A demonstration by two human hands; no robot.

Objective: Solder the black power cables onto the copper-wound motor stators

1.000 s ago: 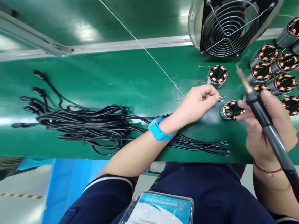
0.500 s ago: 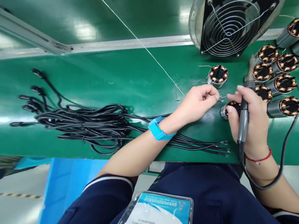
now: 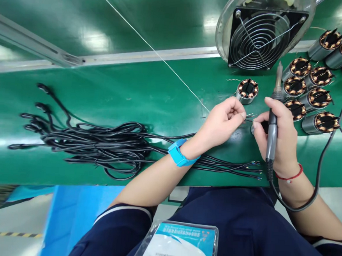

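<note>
In the head view, the left hand (image 3: 226, 120) has its grip clamped, thumb against forefinger, on thin stripped wire ends (image 3: 249, 116) above the glossy green table (image 3: 173, 101). The right hand (image 3: 281, 139) has its grip closed around a grey-and-black soldering iron (image 3: 272, 139), metal tip pointing away from the body; its thumb and a fingertip are close to the wire ends. These fingers hide most of a dark-and-silver cylinder (image 3: 264, 127) beneath them; whether they touch it, I cannot tell.

Just beyond the left hand stands an upright steel cylinder with copper windings (image 3: 247, 92). More such wound cylinders (image 3: 317, 98) crowd the right side, near the iron. A square black fan with a round wire guard (image 3: 256, 42) stands behind. A thin whitish strand (image 3: 153, 49) slants down to the left hand. The left forearm crosses over black cables (image 3: 96, 142), heaped at left.
</note>
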